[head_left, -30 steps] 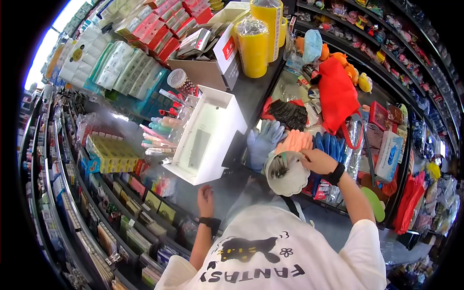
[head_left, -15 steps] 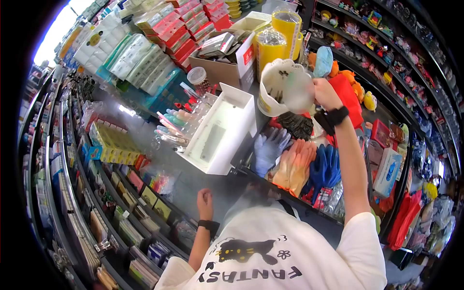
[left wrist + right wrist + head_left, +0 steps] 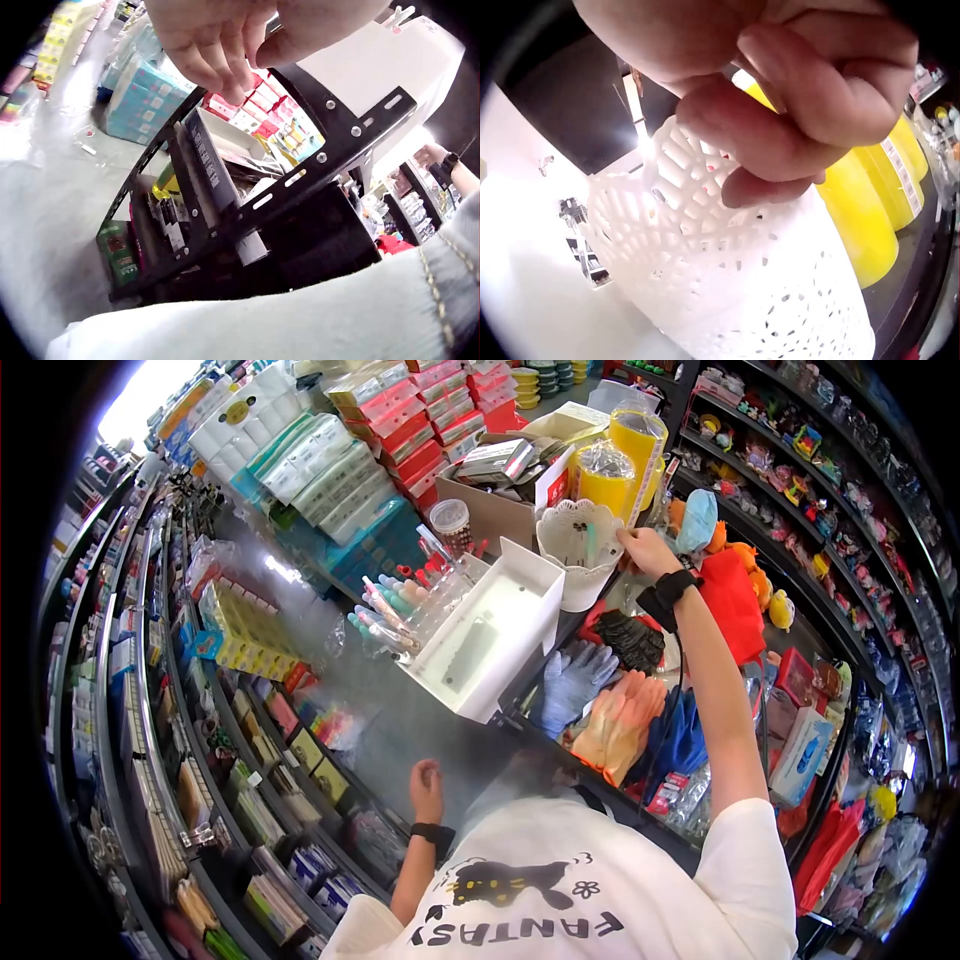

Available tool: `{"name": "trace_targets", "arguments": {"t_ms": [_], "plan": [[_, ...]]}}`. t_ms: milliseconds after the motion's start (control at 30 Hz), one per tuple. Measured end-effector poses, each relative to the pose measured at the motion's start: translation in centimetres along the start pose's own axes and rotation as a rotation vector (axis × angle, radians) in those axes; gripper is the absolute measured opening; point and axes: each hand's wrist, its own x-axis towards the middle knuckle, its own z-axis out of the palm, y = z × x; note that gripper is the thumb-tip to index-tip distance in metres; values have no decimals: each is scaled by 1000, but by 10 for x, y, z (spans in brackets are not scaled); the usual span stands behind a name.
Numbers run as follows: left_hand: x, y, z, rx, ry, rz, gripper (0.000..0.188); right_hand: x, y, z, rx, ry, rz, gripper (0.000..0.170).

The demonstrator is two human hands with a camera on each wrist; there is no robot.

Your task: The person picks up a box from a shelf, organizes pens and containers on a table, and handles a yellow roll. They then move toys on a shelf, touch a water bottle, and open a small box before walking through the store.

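A white perforated plastic basket [image 3: 580, 588] with a scalloped rim stands on the dark counter, between a white open box [image 3: 490, 630] and yellow tape rolls [image 3: 605, 475]. My right hand [image 3: 650, 552] pinches the basket's rim on its right side. In the right wrist view, the curled fingers [image 3: 742, 142] overlap the lattice rim of the basket [image 3: 727, 262]. My left hand [image 3: 426, 790] hangs beside my body with loosely bent fingers and nothing in it. It shows at the top of the left wrist view, in front of a black slotted metal frame [image 3: 315, 169].
Pens [image 3: 390, 610] in a clear holder stand left of the white box. Behind are a cardboard box [image 3: 490, 510] and stacked red packs [image 3: 415, 455]. Gloves [image 3: 620, 720] and a red bag [image 3: 730, 605] fill the bin to the right. Shelves [image 3: 180, 790] line the left.
My right hand has carried the basket from over the gloves, up and away from my body, to a spot beside the white box. The left hand still hangs.
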Motion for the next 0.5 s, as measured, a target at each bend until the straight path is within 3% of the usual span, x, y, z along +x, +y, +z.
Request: {"name": "trace_targets", "arguments": {"t_ms": [233, 500], "plan": [[5, -2, 5, 114, -30, 43, 17, 1, 13, 14, 96, 26, -45, 44], [0, 4, 7, 7, -9, -5, 17, -4, 16, 18, 159, 8, -51, 49]]}}
